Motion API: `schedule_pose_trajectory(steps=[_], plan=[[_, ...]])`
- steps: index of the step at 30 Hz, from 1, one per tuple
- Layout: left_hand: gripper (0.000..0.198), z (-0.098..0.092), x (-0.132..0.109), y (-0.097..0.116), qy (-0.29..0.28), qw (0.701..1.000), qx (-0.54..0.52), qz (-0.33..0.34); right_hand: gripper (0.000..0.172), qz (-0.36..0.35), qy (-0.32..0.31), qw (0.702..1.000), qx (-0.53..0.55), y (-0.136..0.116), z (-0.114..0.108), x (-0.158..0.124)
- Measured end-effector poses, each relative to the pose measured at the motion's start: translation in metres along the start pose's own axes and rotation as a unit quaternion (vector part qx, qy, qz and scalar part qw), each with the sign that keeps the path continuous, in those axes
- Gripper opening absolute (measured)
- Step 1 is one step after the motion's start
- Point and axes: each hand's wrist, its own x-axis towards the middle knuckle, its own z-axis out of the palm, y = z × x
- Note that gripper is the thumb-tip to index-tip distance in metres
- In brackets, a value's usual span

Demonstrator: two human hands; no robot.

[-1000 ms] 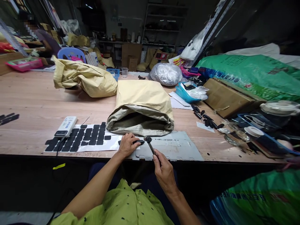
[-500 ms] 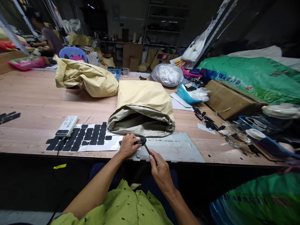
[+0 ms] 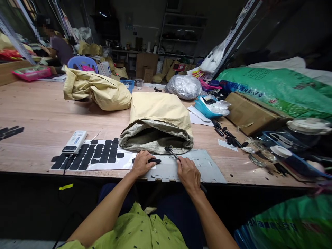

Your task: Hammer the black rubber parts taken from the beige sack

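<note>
My left hand (image 3: 141, 163) rests at the near table edge, fingers pinched on a small black part (image 3: 154, 160) lying on a grey metal plate (image 3: 207, 166). My right hand (image 3: 188, 173) grips a thin tool with a round black head (image 3: 171, 151), tip pointing up-left toward the open mouth of a tan woven sack (image 3: 157, 133). Left of my hands lies a white sheet of black adhesive pads (image 3: 95, 154).
A white remote-like device (image 3: 73, 141) lies on the pad sheet. Another tan sack (image 3: 95, 90), a cardboard box (image 3: 250, 112), loose black parts (image 3: 228, 133), a blue tray (image 3: 207, 105) and a green sack (image 3: 280, 88) crowd the table. A person sits far left by a blue chair (image 3: 81, 63).
My right hand moved forward and to the right onto the plate, carrying the tool's head away from the black part toward the sack mouth. The left hand stayed put.
</note>
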Motion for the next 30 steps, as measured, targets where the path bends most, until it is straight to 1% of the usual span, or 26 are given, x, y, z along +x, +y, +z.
schedule_pose_trajectory(steps=[3,6,8,10,13,15,17,19,21,23,25,27,28,30], plan=[[0.023,0.000,0.001,-0.001,-0.003,1.000,-0.003,0.001,0.027,-0.005,0.024,0.999,-0.046,0.006,0.009,0.003],[0.022,-0.003,0.001,0.001,-0.005,1.000,-0.002,0.003,0.025,0.011,0.039,0.998,-0.044,0.004,0.012,0.001],[0.021,-0.007,-0.004,0.006,-0.009,1.000,-0.010,0.014,0.025,0.016,0.041,0.998,-0.038,0.002,0.012,0.000],[0.019,-0.011,-0.015,0.012,-0.027,0.998,-0.026,0.045,0.025,0.022,0.034,0.998,-0.037,0.001,0.011,0.000],[0.017,-0.014,-0.041,0.019,-0.072,0.989,-0.031,0.123,0.024,0.035,0.021,0.998,-0.037,0.000,0.009,0.001],[0.018,-0.010,-0.059,0.018,-0.092,0.982,0.000,0.164,0.024,0.041,0.019,0.998,-0.035,0.000,0.009,0.001],[0.018,-0.001,-0.073,0.013,-0.093,0.977,0.054,0.182,0.024,0.045,0.023,0.998,-0.033,-0.001,0.009,0.001],[0.013,0.010,-0.081,0.008,-0.075,0.974,0.107,0.186,0.024,0.043,0.027,0.998,-0.032,-0.001,0.010,0.000],[0.008,0.019,-0.085,0.005,-0.054,0.973,0.134,0.182,0.024,0.039,0.031,0.998,-0.034,0.000,0.010,0.000],[0.007,0.023,-0.088,0.008,-0.036,0.977,0.125,0.170,0.024,0.035,0.035,0.998,-0.037,0.000,0.010,-0.001],[0.010,0.021,-0.086,0.015,-0.010,0.984,0.083,0.155,0.024,0.033,0.037,0.998,-0.039,0.000,0.011,-0.001],[0.009,0.015,-0.076,0.023,0.030,0.989,0.025,0.146,0.023,0.033,0.038,0.998,-0.040,0.000,0.010,-0.001],[0.006,0.011,-0.066,0.027,0.054,0.988,-0.005,0.145,0.023,0.034,0.038,0.998,-0.041,-0.001,0.010,-0.001],[0.006,0.004,-0.035,0.032,0.102,0.983,-0.057,0.144,0.023,0.034,0.036,0.998,-0.042,-0.001,0.009,0.000]])
